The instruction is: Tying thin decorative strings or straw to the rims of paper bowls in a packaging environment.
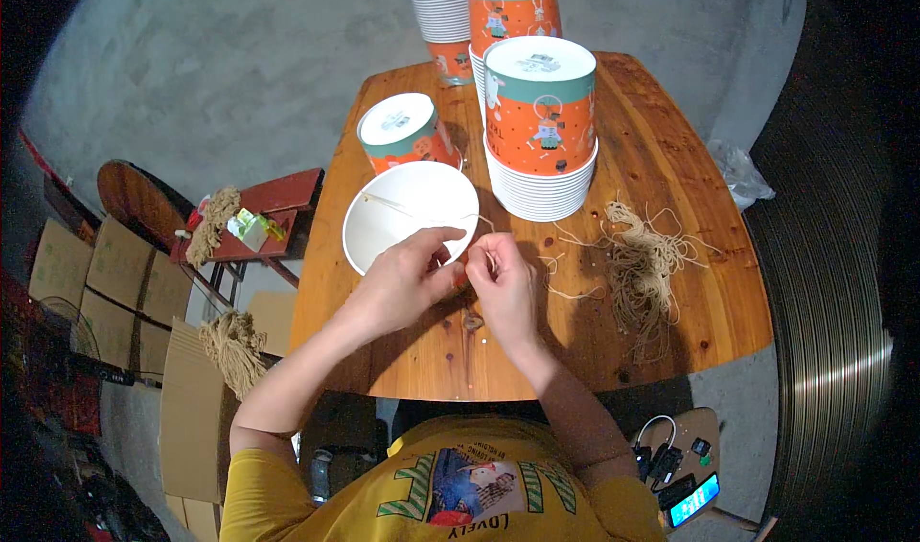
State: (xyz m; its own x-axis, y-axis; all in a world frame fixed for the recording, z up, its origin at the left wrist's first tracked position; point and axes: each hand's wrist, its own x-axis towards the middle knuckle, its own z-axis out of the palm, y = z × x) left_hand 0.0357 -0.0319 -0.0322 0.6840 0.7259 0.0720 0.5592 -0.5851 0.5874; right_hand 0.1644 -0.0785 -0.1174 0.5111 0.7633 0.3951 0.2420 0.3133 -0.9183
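A white-lined paper bucket (383, 211) lies tipped on the table, its mouth facing me. My left hand (407, 278) reaches over its near right rim, fingers bent and thumb below, gripping that edge. Just to the right, my right hand (503, 288) is closed in a pinch at the end of a thin tan string. The string (487, 221) loops up by the rim; a pale strand (383, 202) also shows inside the bucket. Where the string meets the bucket wall is hidden by my fingers.
An upside-down orange and green bucket (412, 139) stands behind. Taller stacks of nested buckets (541, 120) rise at the back. A bundle of loose tan strings (642, 274) lies on the right. Left of the table are a red bench (278, 197) and cardboard boxes (196, 417).
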